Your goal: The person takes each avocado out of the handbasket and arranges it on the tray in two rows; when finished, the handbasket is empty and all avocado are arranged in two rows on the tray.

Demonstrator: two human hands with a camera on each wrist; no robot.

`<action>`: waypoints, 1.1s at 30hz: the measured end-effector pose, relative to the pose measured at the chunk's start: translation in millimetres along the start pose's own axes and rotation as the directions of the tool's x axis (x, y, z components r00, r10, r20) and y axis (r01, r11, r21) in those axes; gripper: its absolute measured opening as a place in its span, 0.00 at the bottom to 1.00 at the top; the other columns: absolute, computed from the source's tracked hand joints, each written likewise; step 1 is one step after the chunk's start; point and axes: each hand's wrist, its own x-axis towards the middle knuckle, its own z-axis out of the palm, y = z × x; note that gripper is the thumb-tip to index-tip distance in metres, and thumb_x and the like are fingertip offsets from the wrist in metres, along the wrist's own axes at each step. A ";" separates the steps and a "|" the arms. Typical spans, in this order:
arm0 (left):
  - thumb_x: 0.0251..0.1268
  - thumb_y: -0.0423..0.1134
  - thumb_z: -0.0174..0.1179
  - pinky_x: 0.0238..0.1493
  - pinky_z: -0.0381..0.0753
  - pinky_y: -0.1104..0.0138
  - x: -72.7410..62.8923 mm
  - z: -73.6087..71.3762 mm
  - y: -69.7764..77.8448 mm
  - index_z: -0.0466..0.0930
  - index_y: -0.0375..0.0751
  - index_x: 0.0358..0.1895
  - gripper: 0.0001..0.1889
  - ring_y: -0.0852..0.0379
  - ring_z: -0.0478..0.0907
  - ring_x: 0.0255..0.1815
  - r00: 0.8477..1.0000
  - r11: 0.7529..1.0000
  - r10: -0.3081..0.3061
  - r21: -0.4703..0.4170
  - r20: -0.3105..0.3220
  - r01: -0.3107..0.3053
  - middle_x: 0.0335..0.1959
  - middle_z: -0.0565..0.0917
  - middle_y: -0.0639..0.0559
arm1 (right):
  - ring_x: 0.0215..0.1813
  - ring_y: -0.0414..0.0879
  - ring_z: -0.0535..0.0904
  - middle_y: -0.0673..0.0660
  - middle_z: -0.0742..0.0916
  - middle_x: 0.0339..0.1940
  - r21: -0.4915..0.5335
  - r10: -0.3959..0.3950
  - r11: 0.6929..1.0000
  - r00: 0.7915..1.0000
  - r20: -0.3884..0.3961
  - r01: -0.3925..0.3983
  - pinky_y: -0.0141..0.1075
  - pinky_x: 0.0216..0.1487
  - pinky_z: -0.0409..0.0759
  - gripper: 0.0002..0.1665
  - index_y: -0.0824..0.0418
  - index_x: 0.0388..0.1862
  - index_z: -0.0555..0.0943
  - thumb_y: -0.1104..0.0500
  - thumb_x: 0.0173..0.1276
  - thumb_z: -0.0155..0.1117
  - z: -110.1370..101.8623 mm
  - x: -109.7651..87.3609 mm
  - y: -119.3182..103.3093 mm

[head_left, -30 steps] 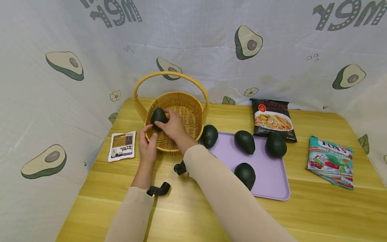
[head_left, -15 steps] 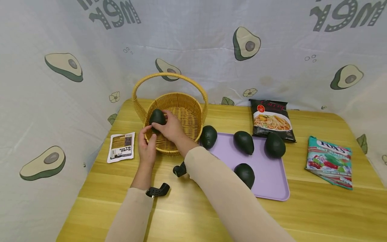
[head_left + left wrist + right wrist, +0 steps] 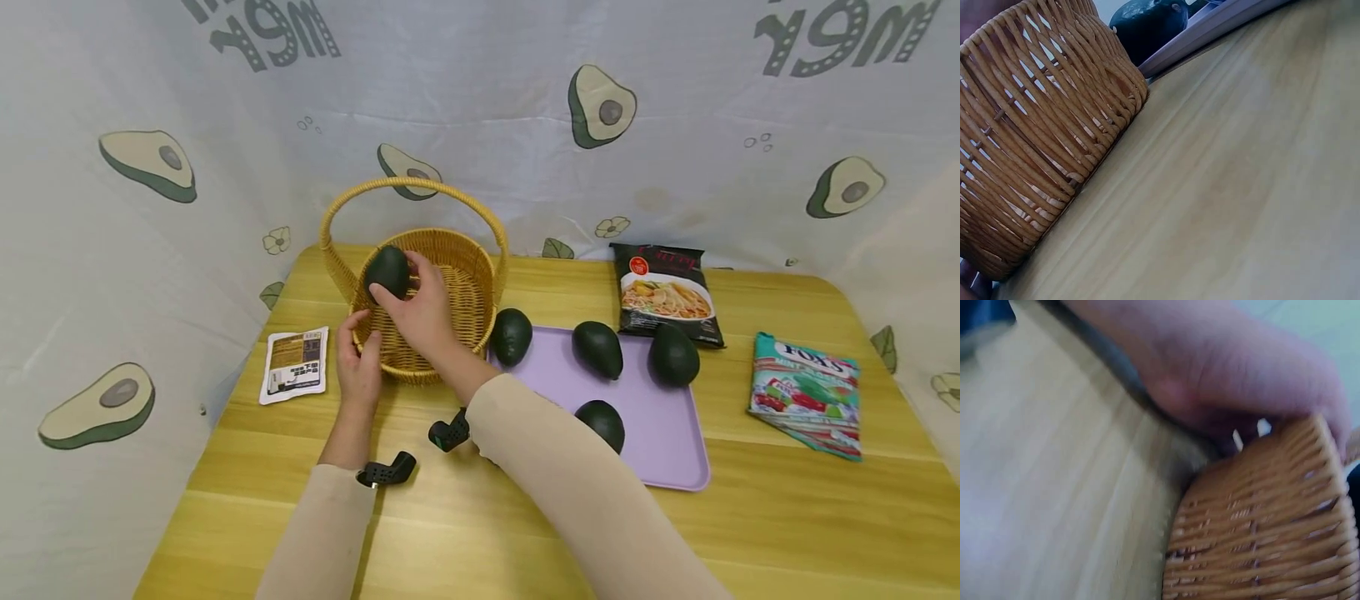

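A dark green avocado is in my right hand, held between thumb and fingers over the left part of the yellow wicker basket. My left hand is at the basket's near-left rim, thumb on the inner side and fingers along the outside. In the left wrist view, the woven basket wall fills the left side, with parts of the hand at the frame's edge. The right wrist view has the back of the right hand close over the basket's wall; the avocado is mostly hidden there.
Right of the basket lies a lilac tray with several avocados on or against it. Behind it is a black noodle packet, and farther right a teal candy bag. A white packet lies to the left.
My right hand has raised the avocado slightly up and away from the left hand's fingertips. The left hand stays at the basket's rim. The whole view has shifted a little.
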 end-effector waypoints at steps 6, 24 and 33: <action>0.72 0.31 0.52 0.80 0.52 0.53 -0.7 -1.5 0.6 0.71 0.32 0.65 0.20 0.48 0.58 0.79 1.000 1.000 0.006 0.017 0.014 -0.006 0.71 0.68 0.38 | 0.56 0.52 0.81 0.58 0.79 0.61 0.142 0.036 0.989 0.999 -0.012 -0.034 0.40 0.52 0.84 0.38 0.53 0.72 0.71 0.51 0.64 0.75 -6.8 -19.3 -19.7; 0.72 0.34 0.53 0.80 0.51 0.52 -4.0 -2.3 2.0 0.72 0.37 0.65 0.20 0.49 0.57 0.80 1.000 0.999 -0.002 0.043 0.013 0.002 0.73 0.68 0.42 | 0.51 0.53 0.87 0.61 0.80 0.59 0.166 0.072 0.983 0.997 0.027 -0.075 0.41 0.49 0.86 0.40 0.50 0.73 0.71 0.55 0.62 0.76 -66.4 -88.9 -40.8; 0.72 0.34 0.52 0.81 0.48 0.52 -3.4 -0.9 1.5 0.71 0.37 0.67 0.21 0.48 0.55 0.81 1.000 1.000 -0.016 0.013 0.018 0.016 0.74 0.66 0.42 | 0.51 0.51 0.83 0.57 0.78 0.60 0.077 0.087 0.993 0.994 0.064 -0.091 0.42 0.51 0.83 0.39 0.45 0.73 0.70 0.55 0.64 0.75 -117.7 -112.0 -44.6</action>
